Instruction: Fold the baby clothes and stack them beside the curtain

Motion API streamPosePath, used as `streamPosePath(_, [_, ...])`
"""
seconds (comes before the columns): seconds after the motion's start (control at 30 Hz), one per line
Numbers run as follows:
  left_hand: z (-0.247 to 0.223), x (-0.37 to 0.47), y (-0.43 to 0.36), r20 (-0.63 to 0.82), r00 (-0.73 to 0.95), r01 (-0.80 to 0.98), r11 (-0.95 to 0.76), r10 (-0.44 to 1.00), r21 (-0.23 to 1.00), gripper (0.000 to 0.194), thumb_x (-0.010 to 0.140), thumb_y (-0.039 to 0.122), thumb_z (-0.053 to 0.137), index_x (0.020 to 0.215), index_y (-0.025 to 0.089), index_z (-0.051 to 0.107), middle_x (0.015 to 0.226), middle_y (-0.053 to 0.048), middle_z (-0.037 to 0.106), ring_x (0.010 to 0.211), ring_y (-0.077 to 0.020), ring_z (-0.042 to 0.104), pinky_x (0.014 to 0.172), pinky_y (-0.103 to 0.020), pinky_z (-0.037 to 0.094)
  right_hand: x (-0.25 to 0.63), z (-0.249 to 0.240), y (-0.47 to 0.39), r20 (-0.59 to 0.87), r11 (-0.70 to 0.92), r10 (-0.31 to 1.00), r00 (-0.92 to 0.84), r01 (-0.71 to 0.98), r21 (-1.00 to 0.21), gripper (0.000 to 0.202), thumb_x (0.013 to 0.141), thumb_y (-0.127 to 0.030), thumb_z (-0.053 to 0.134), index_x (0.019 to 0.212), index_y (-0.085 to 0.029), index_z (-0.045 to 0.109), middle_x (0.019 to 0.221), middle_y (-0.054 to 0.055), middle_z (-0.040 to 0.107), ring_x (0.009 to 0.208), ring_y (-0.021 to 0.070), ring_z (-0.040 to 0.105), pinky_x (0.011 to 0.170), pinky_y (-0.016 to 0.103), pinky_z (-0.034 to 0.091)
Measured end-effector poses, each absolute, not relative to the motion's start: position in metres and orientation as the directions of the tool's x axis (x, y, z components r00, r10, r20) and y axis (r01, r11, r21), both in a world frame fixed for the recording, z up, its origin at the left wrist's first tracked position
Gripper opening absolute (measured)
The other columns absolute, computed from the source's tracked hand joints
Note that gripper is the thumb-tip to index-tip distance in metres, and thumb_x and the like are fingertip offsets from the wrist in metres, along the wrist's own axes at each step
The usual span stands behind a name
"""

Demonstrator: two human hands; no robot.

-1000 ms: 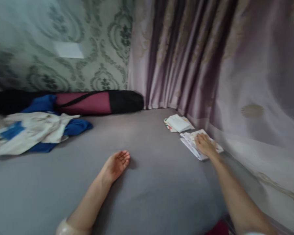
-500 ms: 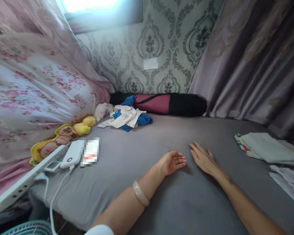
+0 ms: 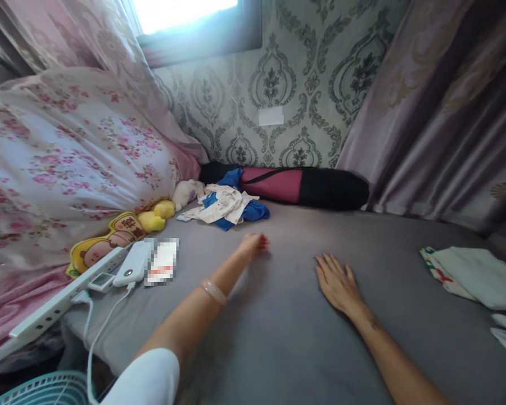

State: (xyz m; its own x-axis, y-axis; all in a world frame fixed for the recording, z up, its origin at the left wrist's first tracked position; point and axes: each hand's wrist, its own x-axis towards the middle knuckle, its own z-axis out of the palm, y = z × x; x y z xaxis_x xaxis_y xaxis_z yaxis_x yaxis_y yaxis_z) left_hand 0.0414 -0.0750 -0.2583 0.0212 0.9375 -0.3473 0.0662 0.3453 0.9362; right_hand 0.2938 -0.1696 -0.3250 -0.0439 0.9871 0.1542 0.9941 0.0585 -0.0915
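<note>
My left hand (image 3: 253, 246), with a pale bangle (image 3: 213, 291) on the forearm, is over the grey sheet (image 3: 278, 320). Its fingers are loosely bent and slightly blurred, and nothing shows in them. Just beyond it lies a crumpled heap of clothes: a cream printed garment (image 3: 226, 203) on top of a blue garment (image 3: 256, 211). A gap of bare sheet separates the hand from the heap. My right hand (image 3: 336, 283) rests palm down on the sheet, fingers spread, holding nothing.
Folded light cloths (image 3: 483, 277) lie at the right. A long black and maroon bag (image 3: 274, 184) lines the wall. On the left are plush toys (image 3: 154, 216), a power strip (image 3: 67, 298), a white power bank (image 3: 131, 264) with cable, and a teal basket (image 3: 37, 391).
My left hand has moved forward and left, toward the clothes heap. My right hand has shifted slightly left and lies flatter. The view has turned a little to the left.
</note>
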Motion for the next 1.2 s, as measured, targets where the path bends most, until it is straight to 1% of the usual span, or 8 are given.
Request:
streamPosePath(0.1, [-0.25, -0.007, -0.041, -0.145, -0.236, 0.229, 0.2, 0.961, 0.953, 0.009, 0.082, 0.018, 0.054, 0.089, 0.013, 0.057, 0.081, -0.006, 0.063, 0.073, -0.0139, 0.06, 0.071, -0.026, 0.044, 0.292, -0.323, -0.17, 0.159, 0.051, 0.987, -0.034, 0.993, -0.108, 0.058, 0.096, -0.039, 0.015, 0.143, -0.017, 0.043, 0.15, 0.01, 0.037, 0.14, 0.0277, 0.029, 0.112, 0.055, 0.019])
streamPosePath(0.17, [-0.245, -0.035, -0.024, -0.003, -0.357, 0.366, 0.143, 0.934, 0.92, 0.022, 0.077, 0.012, 0.057, 0.098, 0.012, 0.056, 0.09, -0.008, 0.064, 0.088, -0.0182, 0.059, 0.079, -0.029, 0.042, 0.291, -0.323, -0.17, 0.17, 0.048, 0.985, -0.027, 0.991, -0.121, 0.058, 0.096, -0.038, 0.017, 0.142, -0.017, 0.043, 0.15, 0.01, 0.038, 0.14, 0.0279, 0.029, 0.112, 0.055, 0.019])
streamPosePath(0.33, [-0.24, -0.076, 0.001, 0.229, -0.373, 0.627, 0.062, 0.899, 0.777, 0.026, 0.074, 0.01, 0.06, 0.099, 0.011, 0.058, 0.107, -0.013, 0.061, 0.106, -0.0231, 0.053, 0.091, -0.031, 0.037, 0.291, -0.323, -0.171, 0.172, 0.046, 0.985, -0.023, 0.99, -0.132, 0.056, 0.096, -0.037, 0.018, 0.142, -0.019, 0.044, 0.15, 0.009, 0.037, 0.14, 0.0272, 0.03, 0.113, 0.054, 0.019])
streamPosePath(0.57, [-0.255, -0.083, 0.028, 0.243, -0.304, 0.773, 0.09, 0.921, 0.627, 0.038, 0.068, 0.021, 0.069, 0.104, 0.012, 0.062, 0.116, -0.015, 0.059, 0.106, -0.0273, 0.056, 0.09, -0.033, 0.04, 0.29, -0.319, -0.172, 0.157, 0.036, 0.988, -0.017, 0.992, -0.12, 0.054, 0.096, -0.036, 0.02, 0.142, -0.019, 0.043, 0.151, 0.008, 0.036, 0.14, 0.0267, 0.03, 0.112, 0.054, 0.019])
streamPosePath(0.67, [-0.259, -0.084, 0.035, 0.224, -0.319, 0.779, 0.121, 0.921, 0.615, 0.035, 0.067, 0.021, 0.067, 0.101, 0.013, 0.064, 0.108, -0.013, 0.064, 0.104, -0.0279, 0.058, 0.088, -0.033, 0.042, 0.291, -0.319, -0.172, 0.16, 0.038, 0.987, -0.016, 0.99, -0.136, 0.054, 0.097, -0.037, 0.021, 0.142, -0.019, 0.043, 0.151, 0.008, 0.037, 0.14, 0.0265, 0.03, 0.112, 0.054, 0.018])
streamPosePath(0.8, [-0.258, -0.089, 0.038, 0.21, -0.332, 0.772, 0.137, 0.919, 0.621, 0.02, 0.075, 0.024, 0.059, 0.09, 0.013, 0.067, 0.092, -0.012, 0.069, 0.095, -0.0276, 0.061, 0.082, -0.032, 0.044, 0.292, -0.321, -0.172, 0.166, 0.044, 0.986, -0.015, 0.984, -0.172, 0.054, 0.096, -0.038, 0.022, 0.142, -0.019, 0.044, 0.15, 0.008, 0.037, 0.14, 0.0268, 0.029, 0.113, 0.054, 0.017])
streamPosePath(1.03, [-0.244, -0.091, 0.025, 0.324, -0.357, 0.759, 0.07, 0.876, 0.647, 0.027, 0.081, 0.027, 0.046, 0.096, 0.015, 0.065, 0.09, -0.009, 0.068, 0.089, -0.0236, 0.061, 0.078, -0.03, 0.045, 0.293, -0.323, -0.172, 0.174, 0.047, 0.985, -0.014, 0.981, -0.186, 0.053, 0.096, -0.037, 0.022, 0.141, -0.019, 0.044, 0.15, 0.009, 0.038, 0.14, 0.0273, 0.029, 0.112, 0.055, 0.016])
streamPosePath(1.2, [-0.226, -0.081, 0.009, 0.415, -0.318, 0.761, -0.032, 0.852, 0.648, 0.029, 0.074, 0.023, 0.049, 0.098, 0.016, 0.063, 0.081, -0.003, 0.063, 0.077, -0.0186, 0.058, 0.07, -0.025, 0.043, 0.292, -0.321, -0.173, 0.177, 0.048, 0.984, -0.014, 0.981, -0.19, 0.053, 0.096, -0.036, 0.023, 0.141, -0.018, 0.045, 0.15, 0.01, 0.038, 0.14, 0.0277, 0.029, 0.112, 0.054, 0.016])
